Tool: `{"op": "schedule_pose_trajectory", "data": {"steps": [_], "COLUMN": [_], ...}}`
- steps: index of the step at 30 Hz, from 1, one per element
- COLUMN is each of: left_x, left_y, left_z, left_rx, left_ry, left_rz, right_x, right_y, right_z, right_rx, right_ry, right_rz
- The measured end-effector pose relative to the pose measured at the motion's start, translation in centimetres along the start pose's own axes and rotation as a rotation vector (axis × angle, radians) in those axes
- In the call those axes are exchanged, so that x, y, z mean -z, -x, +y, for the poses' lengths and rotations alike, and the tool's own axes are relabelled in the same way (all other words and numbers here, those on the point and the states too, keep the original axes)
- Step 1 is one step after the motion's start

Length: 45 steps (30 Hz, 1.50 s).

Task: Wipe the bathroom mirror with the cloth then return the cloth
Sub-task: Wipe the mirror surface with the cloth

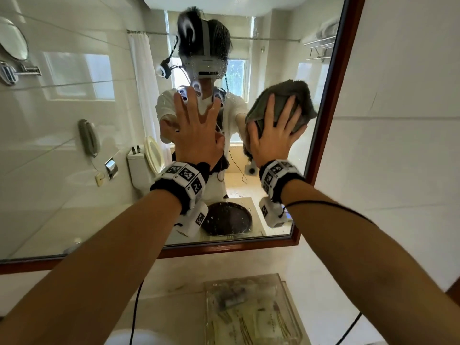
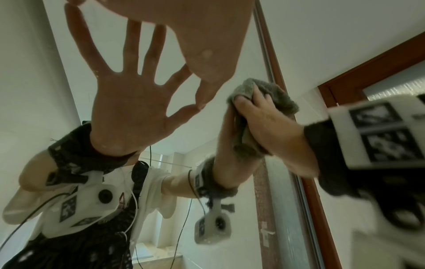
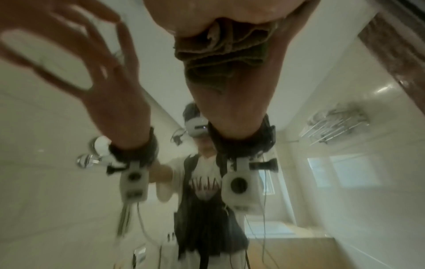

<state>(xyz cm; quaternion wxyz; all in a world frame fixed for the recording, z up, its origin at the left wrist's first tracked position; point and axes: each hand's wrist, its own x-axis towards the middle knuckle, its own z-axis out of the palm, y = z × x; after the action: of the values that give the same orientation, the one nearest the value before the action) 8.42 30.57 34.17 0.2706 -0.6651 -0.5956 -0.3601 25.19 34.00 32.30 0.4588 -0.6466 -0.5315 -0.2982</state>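
Grey-brown bunched terry cloth point(image 1: 283, 103): soft, light, likely damp; best held palm-flat across its bunched middle. Pressed by spread right hand point(image 1: 273, 135) onto wood-framed bathroom mirror point(image 1: 74, 120), right side. Left hand point(image 1: 196, 130) splayed, empty, against glass.

Mirror point(image 1: 74, 120) glass lies bare to the left of the left hand point(image 1: 196, 135). Right hand point(image 1: 273, 135) with cloth point(image 1: 281, 100) sits near the wooden frame point(image 1: 331, 108), which bounds travel rightward. Narrow gap between the two hands. Below, the frame's lower rail and a clear tray point(image 1: 286, 290) on the bench point(image 1: 174, 282).
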Motion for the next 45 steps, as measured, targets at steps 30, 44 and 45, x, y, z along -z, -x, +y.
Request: {"op": "schedule_pose_trajectory", "data": {"steps": [30,44,45], "left_x": [-0.8,-1.1,-1.2], "left_y": [0.6,0.5,0.5], "left_z": [-0.6,-0.6,-0.5], "left_rx": [-0.057,-0.043,-0.042], "left_ry": [0.003,0.002,0.001], "left_rz": [0.009,0.017,0.019], "right_x": [-0.3,-4.0,-4.5], "right_y": [1.2,8.4,10.1], "right_z": [-2.1,4.5,5.3], "right_rx": [0.018,-0.061,-0.087], "right_ry": [-0.021,0.018,0.018], "right_rz": [-0.053,-0.016,-0.042]}}
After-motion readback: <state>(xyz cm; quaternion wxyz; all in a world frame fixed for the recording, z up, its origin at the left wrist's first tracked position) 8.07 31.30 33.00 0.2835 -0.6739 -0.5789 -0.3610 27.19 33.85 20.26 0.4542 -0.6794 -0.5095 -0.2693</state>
